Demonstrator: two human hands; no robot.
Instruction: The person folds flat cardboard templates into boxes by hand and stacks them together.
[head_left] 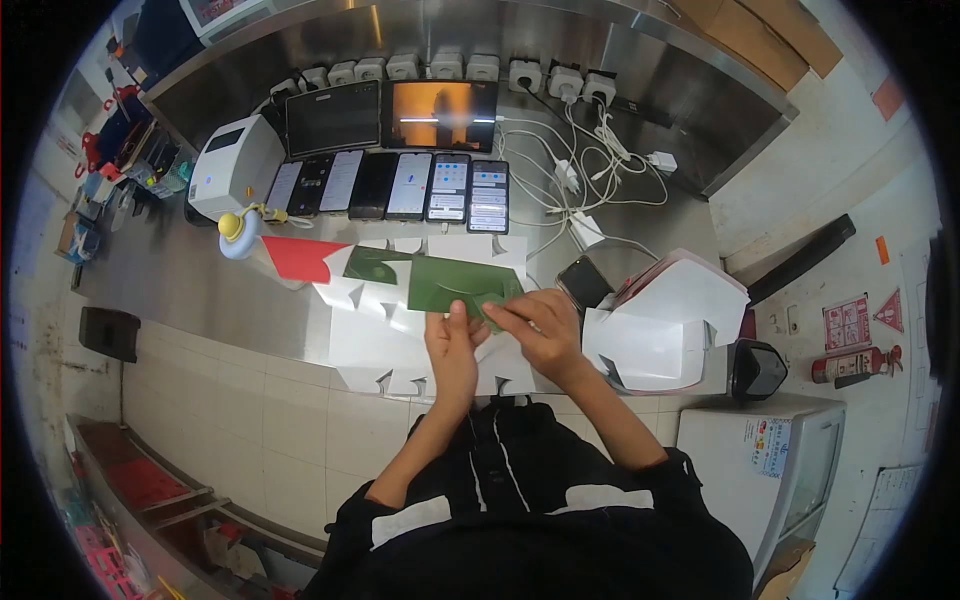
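Observation:
A flat, unfolded cardboard box with a white inside lies along the counter's front edge. One of its panels is green, and a red flap sticks out at the left. My left hand grips the lower edge of the green panel, thumb on top. At the panel's right end, my right hand has its fingers closed on the green cardboard near a curved cut. An open white carton stands to the right of my right hand, and a dark phone lies just beyond it.
Several phones stand in a row below two tablets. A white label printer is at the left, near a yellow-and-blue round object. Tangled white cables and chargers spread at the back right. A white freezer stands at lower right.

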